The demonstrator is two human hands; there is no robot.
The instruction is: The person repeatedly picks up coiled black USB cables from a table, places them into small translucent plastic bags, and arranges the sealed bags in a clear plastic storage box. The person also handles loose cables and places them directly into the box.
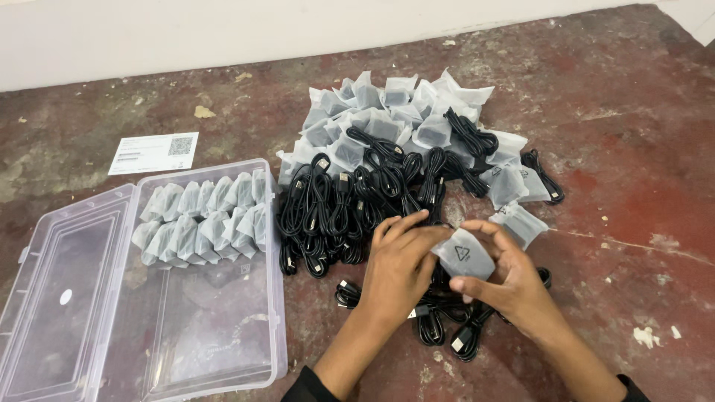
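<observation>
1. A clear plastic storage box [201, 335] lies open at the left on the worn red floor, its hinged lid [59, 290] flat beside it and cut off by the picture's lower left edge.
2. At the far end of the box, bagged cables [201, 219] stand packed in two rows; the rest of the box floor is bare.
3. Beyond the box lies a white rectangular paper label [153, 153] with a square code at its right end; its print is too small to make out.
4. Right of the box sits a row of loose black coiled cables [335, 216], and behind it a heap of frosted grey-white pouches [395, 112], each holding a cable.
5. The left hand [398, 264] has fingers extended and lightly curled, touching the left edge of a small frosted pouch [463, 253] marked with a triangle symbol.
6. The right hand [514, 283] pinches that pouch between thumb and fingers, above more loose cables [447, 327] that the hands partly hide.
</observation>
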